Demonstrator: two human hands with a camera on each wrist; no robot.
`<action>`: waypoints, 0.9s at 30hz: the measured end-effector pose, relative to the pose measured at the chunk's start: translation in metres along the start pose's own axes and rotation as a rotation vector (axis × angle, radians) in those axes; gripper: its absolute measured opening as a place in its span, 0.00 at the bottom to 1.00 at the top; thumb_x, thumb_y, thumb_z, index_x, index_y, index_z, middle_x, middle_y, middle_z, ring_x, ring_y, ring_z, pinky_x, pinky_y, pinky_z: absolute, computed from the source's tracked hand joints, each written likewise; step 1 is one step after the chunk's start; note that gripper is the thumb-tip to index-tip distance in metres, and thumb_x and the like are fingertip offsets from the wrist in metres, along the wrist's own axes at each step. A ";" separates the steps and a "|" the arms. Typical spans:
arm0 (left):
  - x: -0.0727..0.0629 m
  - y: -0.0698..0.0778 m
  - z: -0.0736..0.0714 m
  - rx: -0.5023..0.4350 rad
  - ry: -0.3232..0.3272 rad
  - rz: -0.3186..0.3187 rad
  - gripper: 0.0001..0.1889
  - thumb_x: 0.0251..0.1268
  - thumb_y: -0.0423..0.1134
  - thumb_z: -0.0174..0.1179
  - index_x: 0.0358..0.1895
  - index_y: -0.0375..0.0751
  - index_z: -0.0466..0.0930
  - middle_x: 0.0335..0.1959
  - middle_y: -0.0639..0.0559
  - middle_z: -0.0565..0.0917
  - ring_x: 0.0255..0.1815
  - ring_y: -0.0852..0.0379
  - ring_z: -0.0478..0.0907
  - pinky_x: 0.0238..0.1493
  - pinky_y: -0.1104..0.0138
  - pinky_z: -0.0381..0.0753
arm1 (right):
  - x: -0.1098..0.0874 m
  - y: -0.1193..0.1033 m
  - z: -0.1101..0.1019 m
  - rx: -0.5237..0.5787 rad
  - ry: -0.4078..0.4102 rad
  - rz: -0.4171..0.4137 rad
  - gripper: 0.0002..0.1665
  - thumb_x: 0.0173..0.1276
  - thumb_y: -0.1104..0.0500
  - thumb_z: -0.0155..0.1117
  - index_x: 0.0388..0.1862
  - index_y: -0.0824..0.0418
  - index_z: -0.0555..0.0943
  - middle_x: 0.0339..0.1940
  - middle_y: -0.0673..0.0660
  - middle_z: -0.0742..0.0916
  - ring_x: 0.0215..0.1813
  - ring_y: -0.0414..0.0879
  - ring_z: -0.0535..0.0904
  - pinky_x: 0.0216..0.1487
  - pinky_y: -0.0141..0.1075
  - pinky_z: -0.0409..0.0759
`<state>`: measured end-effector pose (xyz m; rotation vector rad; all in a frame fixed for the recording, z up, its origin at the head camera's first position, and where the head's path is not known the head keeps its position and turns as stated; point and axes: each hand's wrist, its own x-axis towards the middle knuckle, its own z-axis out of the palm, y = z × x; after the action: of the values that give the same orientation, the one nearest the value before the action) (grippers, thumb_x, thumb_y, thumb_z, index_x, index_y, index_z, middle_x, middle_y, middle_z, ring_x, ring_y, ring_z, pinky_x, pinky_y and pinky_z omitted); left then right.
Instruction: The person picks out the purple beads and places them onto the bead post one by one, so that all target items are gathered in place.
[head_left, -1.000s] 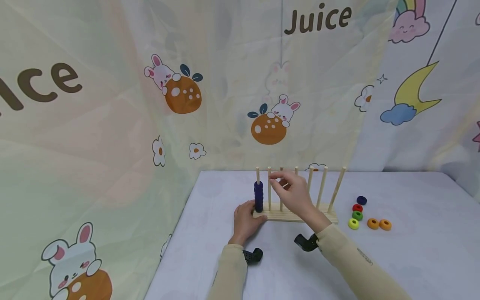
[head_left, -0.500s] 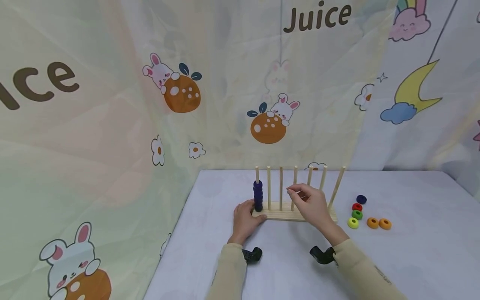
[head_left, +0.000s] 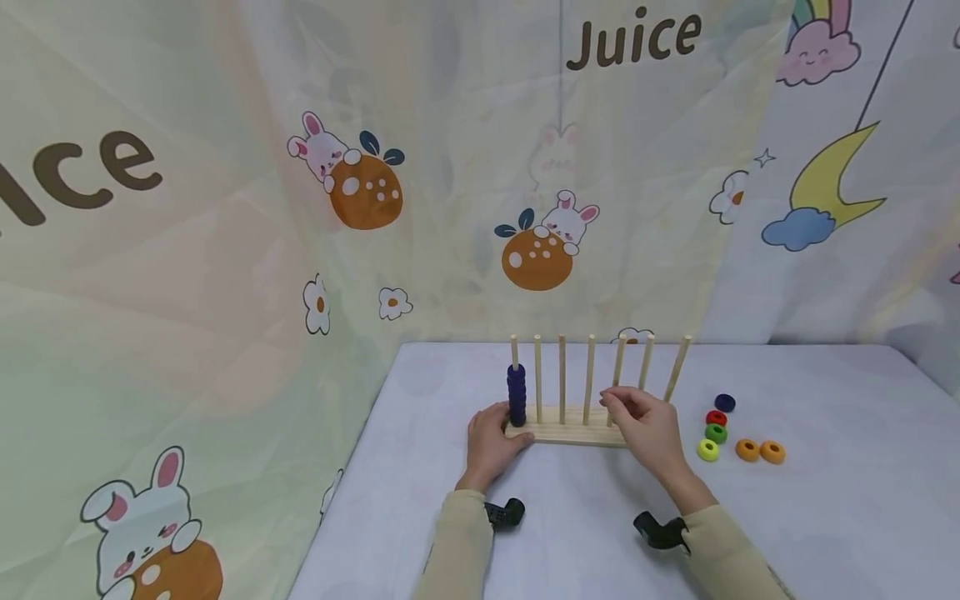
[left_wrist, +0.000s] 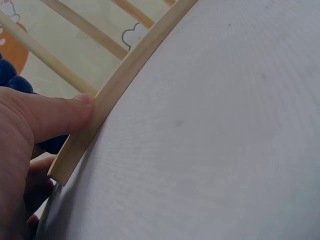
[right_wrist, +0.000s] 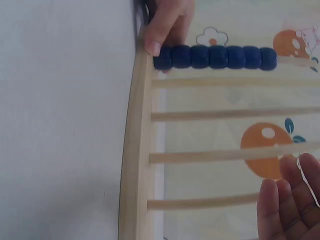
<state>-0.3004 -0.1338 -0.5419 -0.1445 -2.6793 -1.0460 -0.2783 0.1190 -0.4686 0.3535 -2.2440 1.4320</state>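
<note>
A wooden peg rack (head_left: 567, 427) stands on the table, with a row of upright pegs along its base. Several dark blue beads (head_left: 517, 396) are stacked on the leftmost peg; the other pegs that show bear no beads. My left hand (head_left: 491, 446) grips the left end of the base, thumb (left_wrist: 60, 112) on the front edge and fingers behind, partly hidden. In front of the right-hand pegs hovers my right hand (head_left: 651, 433), overlapping the rack in the head view. Its fingers (right_wrist: 270, 207) are extended in the right wrist view, with nothing held between them.
Right of the rack lie loose beads: a dark blue bead (head_left: 724, 403), a red bead (head_left: 716, 418), a green bead (head_left: 716, 433), a yellow bead (head_left: 708, 450), and two orange beads (head_left: 772, 452). A printed curtain (head_left: 450, 167) hangs behind the table (head_left: 840, 517).
My right hand has moved right and down, from near the second peg to in front of the right-hand pegs. The left hand and the blue stack stay put.
</note>
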 end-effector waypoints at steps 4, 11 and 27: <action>0.000 -0.001 0.001 -0.002 0.002 0.000 0.30 0.52 0.48 0.73 0.60 0.45 0.79 0.59 0.50 0.81 0.64 0.50 0.72 0.73 0.51 0.52 | 0.003 0.007 -0.007 -0.023 0.028 0.013 0.08 0.70 0.59 0.63 0.41 0.62 0.86 0.35 0.55 0.90 0.33 0.38 0.82 0.32 0.22 0.79; 0.000 0.000 0.001 -0.021 0.002 -0.006 0.30 0.52 0.48 0.73 0.60 0.43 0.79 0.59 0.49 0.81 0.65 0.49 0.71 0.73 0.51 0.53 | 0.005 0.012 -0.019 -0.086 0.017 -0.021 0.09 0.69 0.60 0.64 0.41 0.64 0.86 0.33 0.57 0.89 0.29 0.36 0.78 0.28 0.23 0.76; 0.000 -0.003 0.000 -0.024 0.000 0.009 0.30 0.52 0.48 0.73 0.60 0.44 0.79 0.59 0.49 0.81 0.64 0.50 0.72 0.73 0.50 0.53 | 0.011 0.019 -0.041 -0.147 0.085 0.083 0.12 0.71 0.56 0.62 0.35 0.63 0.86 0.26 0.56 0.87 0.25 0.38 0.75 0.22 0.26 0.70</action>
<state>-0.3014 -0.1363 -0.5441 -0.1610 -2.6641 -1.0760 -0.2864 0.1647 -0.4636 0.1514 -2.3011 1.2877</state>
